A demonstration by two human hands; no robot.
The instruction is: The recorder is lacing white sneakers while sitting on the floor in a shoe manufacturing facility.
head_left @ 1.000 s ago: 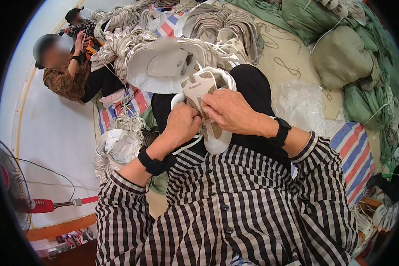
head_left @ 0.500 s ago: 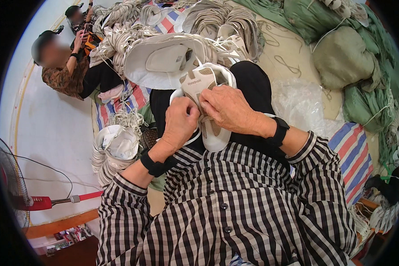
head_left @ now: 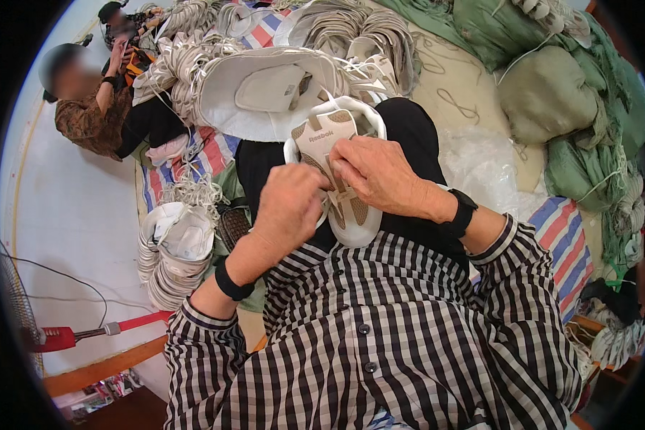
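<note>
A white and beige shoe upper lies across my lap, its rounded toe toward my body and its tongue pointing away. My right hand is closed in a pinch at the upper's right side, by the lace opening. Over the left side, my left hand has its fingers curled together near the opening; they are slightly blurred, and what they grip, if anything, is hidden. Part of a white lace shows by my right wrist. Just beyond the upper sits a large bundle of nested shoe uppers, its pale lining facing me.
More stacked uppers lie farther off, and another stack stands at left below a heap of white laces. Green sacks line the right. Clear plastic lies beside my knee. Two people sit far left; a fan is near left.
My left hand has lifted slightly up and right, closer to my right hand. The upper's tongue shows more fully. My right hand stays at the upper; the view has shifted slightly.
</note>
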